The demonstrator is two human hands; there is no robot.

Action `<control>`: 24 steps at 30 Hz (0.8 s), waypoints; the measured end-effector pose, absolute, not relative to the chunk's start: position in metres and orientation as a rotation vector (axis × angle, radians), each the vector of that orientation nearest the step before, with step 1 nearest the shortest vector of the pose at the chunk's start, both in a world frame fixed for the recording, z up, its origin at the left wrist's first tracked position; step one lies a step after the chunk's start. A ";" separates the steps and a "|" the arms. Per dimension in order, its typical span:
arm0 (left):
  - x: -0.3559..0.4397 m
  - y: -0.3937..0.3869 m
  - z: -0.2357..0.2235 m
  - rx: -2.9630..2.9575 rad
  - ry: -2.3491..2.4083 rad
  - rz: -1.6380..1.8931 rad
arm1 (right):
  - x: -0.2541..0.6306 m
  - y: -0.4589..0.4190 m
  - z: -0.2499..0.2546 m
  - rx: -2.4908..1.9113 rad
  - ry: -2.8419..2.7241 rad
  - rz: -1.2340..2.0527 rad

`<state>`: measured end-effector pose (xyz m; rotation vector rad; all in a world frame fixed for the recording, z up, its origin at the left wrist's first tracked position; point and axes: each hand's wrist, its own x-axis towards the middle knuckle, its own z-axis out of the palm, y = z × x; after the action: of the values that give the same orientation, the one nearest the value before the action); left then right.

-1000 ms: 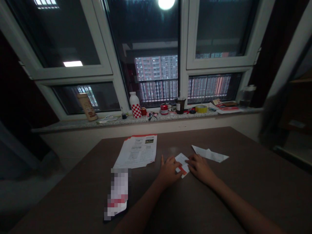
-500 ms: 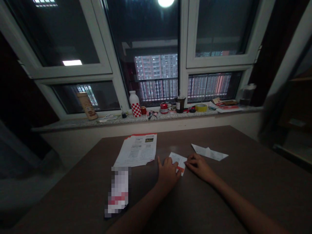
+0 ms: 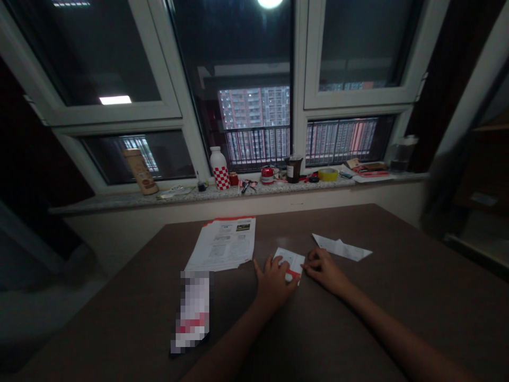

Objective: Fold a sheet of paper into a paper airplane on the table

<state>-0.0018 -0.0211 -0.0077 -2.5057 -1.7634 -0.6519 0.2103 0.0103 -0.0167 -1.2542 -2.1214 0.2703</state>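
"What's showing at the far left?"
"A beige bottle [image 3: 140,171] is leaning on the windowsill [image 3: 178,196], beyond the tabletop [image 3: 139,297]. On the tabletop, a pixelated item [image 3: 193,313] is lying between the left edge and the person's left forearm; I can't tell what it is."
"And next to it?"
"Printed sheets [image 3: 225,245] are lying in an overlapping stack by the far edge, near the far left corner."
"What's the left hand doing?"
"The left hand [image 3: 274,281] is resting on the folded paper [image 3: 295,259] with its fingers spreading apart, covering the near left part. The paper is lying nearly flat, just right of the stack's near corner, with an orange-red band showing."
"How about the right hand?"
"The right hand [image 3: 326,271] is bending its fingers, and its thumb and forefinger are meeting the paper's right corner. I can't tell whether they're pinching it."
"Anything further right?"
"A folded white strip [image 3: 342,248] is lying just beyond the right hand, slanting toward the right edge, on the near side of the far right corner."
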 end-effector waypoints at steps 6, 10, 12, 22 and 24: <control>-0.001 -0.020 -0.009 -2.502 -1.781 -0.650 | 0.209 0.011 -0.016 -1.351 -2.061 0.143; -0.001 -0.020 -0.010 -2.510 -1.782 -0.634 | 0.208 0.011 -0.017 -1.383 -2.046 0.096; -0.001 -0.020 -0.011 -2.507 -1.783 -0.644 | 0.208 0.011 -0.018 -1.397 -2.046 0.082; -0.001 -0.021 -0.009 -2.508 -1.795 -0.644 | 0.206 0.008 -0.012 -1.472 -2.092 0.025; -0.001 -0.021 -0.009 -2.507 -1.796 -0.654 | 0.205 0.008 -0.011 -1.503 -2.101 -0.015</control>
<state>-0.0011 -0.0211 -0.0087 -2.5071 -1.7962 -0.6536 0.2049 0.0078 -0.0110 -1.5035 -2.1007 -0.0149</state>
